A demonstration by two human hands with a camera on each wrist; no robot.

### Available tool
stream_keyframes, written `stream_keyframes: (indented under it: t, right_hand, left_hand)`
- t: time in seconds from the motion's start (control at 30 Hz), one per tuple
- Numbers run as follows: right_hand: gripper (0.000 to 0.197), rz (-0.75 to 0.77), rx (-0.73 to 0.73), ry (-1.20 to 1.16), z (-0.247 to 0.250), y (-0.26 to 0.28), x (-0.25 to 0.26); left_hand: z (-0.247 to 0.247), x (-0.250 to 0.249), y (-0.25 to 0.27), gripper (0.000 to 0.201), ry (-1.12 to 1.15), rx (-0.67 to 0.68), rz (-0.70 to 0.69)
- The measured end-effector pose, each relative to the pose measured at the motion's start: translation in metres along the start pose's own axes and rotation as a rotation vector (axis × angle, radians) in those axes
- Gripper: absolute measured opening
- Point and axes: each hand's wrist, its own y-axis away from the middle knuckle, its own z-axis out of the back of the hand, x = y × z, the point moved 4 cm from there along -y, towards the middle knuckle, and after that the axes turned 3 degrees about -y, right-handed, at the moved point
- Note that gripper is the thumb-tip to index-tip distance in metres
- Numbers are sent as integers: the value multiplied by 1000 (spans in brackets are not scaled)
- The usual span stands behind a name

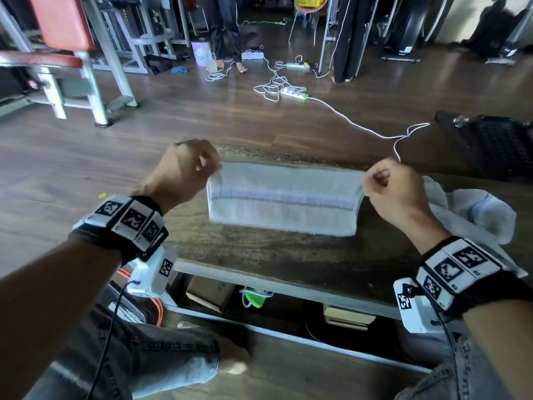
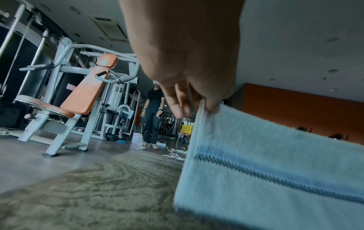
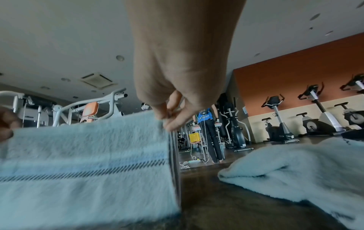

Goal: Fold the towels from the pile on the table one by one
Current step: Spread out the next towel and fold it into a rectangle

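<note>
Two hands, my left hand (image 1: 184,166) and right hand (image 1: 395,189), each pinch a top corner of the striped towel (image 1: 284,199) above the table (image 1: 259,255); weak pinches could drop it crooked.

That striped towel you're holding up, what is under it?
Under the striped towel, pinched by the left hand and right hand, lies the wooden table. The tabletop right behind the hanging cloth is hidden.
</note>
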Motion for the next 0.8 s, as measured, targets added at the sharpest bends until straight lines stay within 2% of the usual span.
stream_keyframes:
  t: [0.03, 0.1, 0.17, 0.2, 0.3, 0.33, 0.4, 0.47, 0.53, 0.6, 0.7, 0.8]
  right_hand:
    - [6, 31, -67, -61, 7, 4, 3]
    - [11, 70, -134, -171, 13, 17, 1]
    - [15, 81, -101, -176, 9, 37, -6]
    - [15, 58, -31, -138, 5, 48, -13]
    - [20, -81, 296, 66, -15, 79, -40]
    - [20, -137, 349, 101, -19, 88, -47]
    - [12, -214, 303, 102, -19, 96, -55]
    - [3, -263, 222, 87, -19, 95, -55]
    - [12, -290, 223, 101, -22, 91, -56]
    - [21, -320, 260, 125, -27, 87, -56]
    - [23, -329, 289, 158, -29, 83, -54]
    - [18, -325, 272, 150, -25, 76, -46]
  left_hand:
    - [9, -3, 4, 4, 28, -66, -29]
    - [14, -4, 19, 4, 54, -102, -68]
    - [7, -2, 40, 3, 66, -57, -90]
    - [-1, 0, 52, 3, 70, -5, -82]
    - [-35, 8, 93, 13, 22, 261, 35]
    - [-45, 8, 104, 15, 16, 326, 95]
    - [-58, 11, 115, 16, 45, 315, 233]
    - [-65, 16, 113, 29, 33, 254, 391]
    - [-69, 20, 108, 38, -39, 280, 496]
    - [-71, 20, 103, 47, -79, 345, 563]
    - [-72, 19, 99, 42, -75, 387, 637]
    - [-65, 18, 92, 42, 0, 319, 664]
